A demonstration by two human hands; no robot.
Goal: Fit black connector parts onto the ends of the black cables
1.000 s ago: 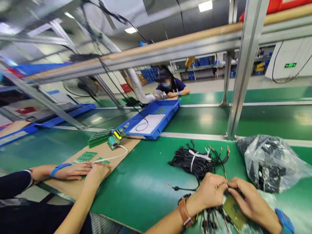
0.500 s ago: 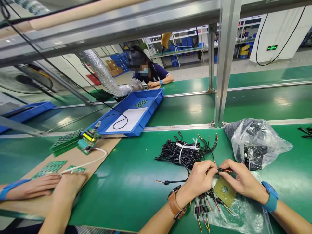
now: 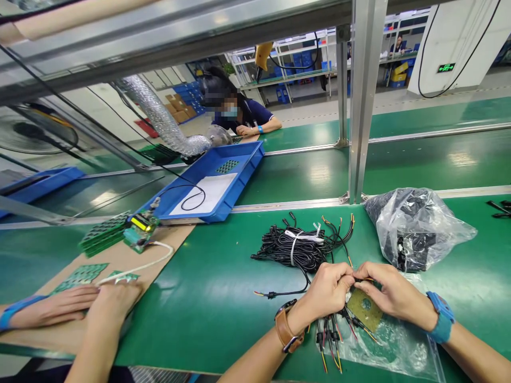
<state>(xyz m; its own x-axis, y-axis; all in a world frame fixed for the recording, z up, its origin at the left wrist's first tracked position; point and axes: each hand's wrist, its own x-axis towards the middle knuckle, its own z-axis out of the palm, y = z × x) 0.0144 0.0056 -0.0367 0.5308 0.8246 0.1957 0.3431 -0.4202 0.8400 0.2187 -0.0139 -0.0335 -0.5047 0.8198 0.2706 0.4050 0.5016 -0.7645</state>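
Note:
My left hand [image 3: 329, 290] and my right hand [image 3: 389, 290] are closed in pinches, their fingertips meeting over the green bench. Between them is a thin black cable, mostly hidden by the fingers; a bit of coloured wire shows beside my right fingertips. Just below lies a yellowish square plate [image 3: 365, 314] with a round hole, on a flat clear plastic bag [image 3: 403, 346]. Several black cable ends [image 3: 329, 338] with bare coloured wires and small black collars hang under my left hand. Beyond my hands sits a tied bundle of black cables [image 3: 297, 247].
A clear bag of black parts [image 3: 419, 231] stands at the right. Left, another person's hands [image 3: 96, 306] rest on cardboard by green circuit boards [image 3: 82, 276] and a small lit display [image 3: 141, 223]. A blue tray [image 3: 243, 183] and a metal post [image 3: 361, 106] stand behind.
My fingertips have come closer together, covering the cable section that showed between them. The whole view has shifted slightly; the bundle and bags stay in place.

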